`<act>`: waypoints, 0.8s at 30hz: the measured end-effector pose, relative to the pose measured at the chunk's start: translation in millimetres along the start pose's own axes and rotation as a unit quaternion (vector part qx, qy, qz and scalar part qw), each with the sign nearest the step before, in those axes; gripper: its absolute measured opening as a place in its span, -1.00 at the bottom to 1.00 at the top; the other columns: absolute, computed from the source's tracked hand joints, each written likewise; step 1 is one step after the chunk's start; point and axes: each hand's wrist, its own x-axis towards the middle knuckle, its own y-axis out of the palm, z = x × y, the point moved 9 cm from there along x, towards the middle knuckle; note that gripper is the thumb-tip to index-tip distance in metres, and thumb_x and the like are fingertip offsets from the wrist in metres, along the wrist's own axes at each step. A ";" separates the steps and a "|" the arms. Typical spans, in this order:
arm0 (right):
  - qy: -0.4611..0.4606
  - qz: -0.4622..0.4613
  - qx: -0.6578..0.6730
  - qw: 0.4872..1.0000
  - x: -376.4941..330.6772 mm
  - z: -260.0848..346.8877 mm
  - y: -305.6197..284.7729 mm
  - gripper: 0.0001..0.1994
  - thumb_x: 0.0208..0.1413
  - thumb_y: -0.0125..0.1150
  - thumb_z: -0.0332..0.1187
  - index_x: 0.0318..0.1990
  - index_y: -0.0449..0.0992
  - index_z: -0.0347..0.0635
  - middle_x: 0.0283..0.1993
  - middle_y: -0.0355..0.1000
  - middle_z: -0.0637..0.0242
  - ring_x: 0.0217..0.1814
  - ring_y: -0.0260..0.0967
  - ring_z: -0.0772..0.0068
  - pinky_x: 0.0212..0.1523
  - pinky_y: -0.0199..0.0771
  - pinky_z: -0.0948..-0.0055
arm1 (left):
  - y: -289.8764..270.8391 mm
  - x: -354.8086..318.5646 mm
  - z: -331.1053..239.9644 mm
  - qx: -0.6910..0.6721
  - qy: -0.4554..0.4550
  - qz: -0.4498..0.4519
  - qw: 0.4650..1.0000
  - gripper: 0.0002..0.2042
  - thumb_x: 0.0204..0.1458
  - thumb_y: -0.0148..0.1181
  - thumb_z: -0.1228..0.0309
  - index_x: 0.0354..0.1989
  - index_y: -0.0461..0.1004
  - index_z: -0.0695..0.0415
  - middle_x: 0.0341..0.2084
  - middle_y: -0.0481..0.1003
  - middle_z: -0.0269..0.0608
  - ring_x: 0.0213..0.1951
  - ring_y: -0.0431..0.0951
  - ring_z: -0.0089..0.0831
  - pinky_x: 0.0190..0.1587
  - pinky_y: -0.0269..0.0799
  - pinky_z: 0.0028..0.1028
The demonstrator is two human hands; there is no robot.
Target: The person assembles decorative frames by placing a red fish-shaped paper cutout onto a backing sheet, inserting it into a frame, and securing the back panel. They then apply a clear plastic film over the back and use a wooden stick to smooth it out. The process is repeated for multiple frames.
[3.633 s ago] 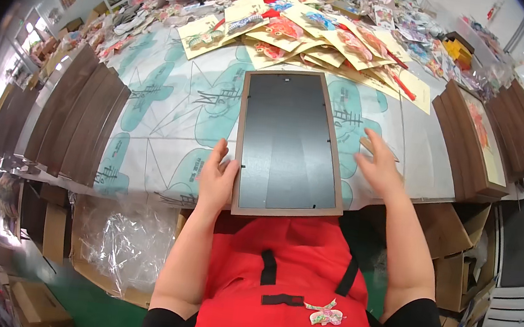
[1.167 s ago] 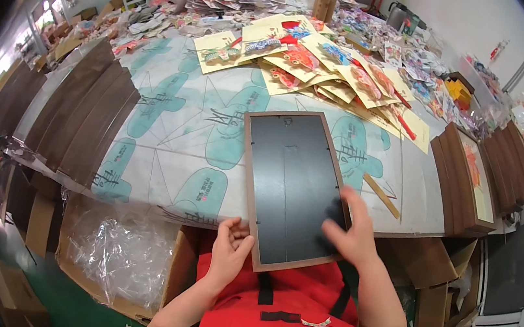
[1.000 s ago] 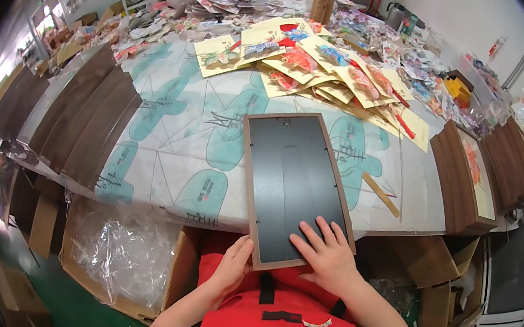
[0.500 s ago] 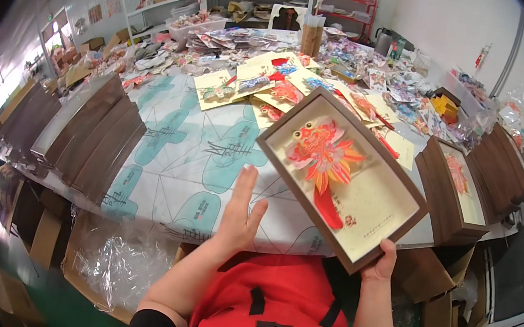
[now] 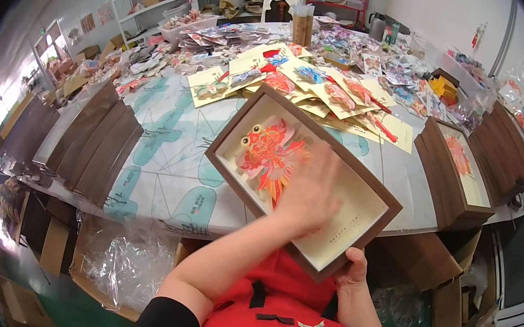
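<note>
A brown shadow-box frame (image 5: 364, 184) is held tilted in front of me, over the near edge of the table. Inside it is a red and orange goldfish ornament (image 5: 267, 148) on a cream backing. My right hand (image 5: 352, 269) grips the frame by its lower right corner, thumb on the rim. Across the front of the frame lies my left hand (image 5: 307, 198), fingers stretched out and blurred by motion. It covers part of the goldfish and the middle of the backing, and holds nothing.
Cream cards with fish ornaments (image 5: 342, 98) lie in a pile beyond the frame. Stacks of brown frames stand on the left (image 5: 92, 136) and right (image 5: 446, 179). An open carton of clear plastic wrap (image 5: 125, 264) sits below the table's left front. Craft pieces crowd the far table.
The frame has moved left and slightly lower in my right hand. My left hand has gone from beside the frame to over its front.
</note>
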 end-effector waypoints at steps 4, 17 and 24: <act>-0.036 -0.015 0.055 0.998 1.9 6.7 1.9 -0.24 -0.27 0.22 -0.40 0.23 0.12 -0.22 0.13 0.29 0.22 0.19 0.26 0.21 0.20 0.31 0.27 | 3.7 -32.9 -72.7 -0.052 0.185 0.073 0.979 -0.35 -0.04 0.03 0.15 0.21 0.16 0.28 0.25 0.13 -0.02 0.31 0.05 -0.19 0.32 -0.17 -0.09; -0.059 -0.031 0.018 0.998 0.9 30.3 -17.6 -0.23 -0.30 0.27 -0.29 0.18 0.17 -0.31 0.11 0.32 0.09 0.14 0.31 0.09 0.18 0.33 0.20 | -26.5 -51.6 118.8 0.081 -0.098 0.026 0.992 -0.22 -0.07 0.21 0.22 0.29 0.00 0.29 0.29 0.00 0.14 0.33 -0.04 -0.03 0.31 -0.19 0.00; -0.131 -0.052 0.060 0.988 16.5 56.0 -28.4 -0.39 -0.21 0.20 -0.38 0.11 0.26 -0.35 0.03 0.38 0.11 0.07 0.36 0.14 0.09 0.39 0.26 | 12.6 -71.2 -77.5 -0.160 0.193 0.115 0.961 -0.21 -0.19 0.26 0.11 0.22 0.15 0.27 0.23 0.15 0.08 0.28 0.13 -0.08 0.26 -0.12 0.07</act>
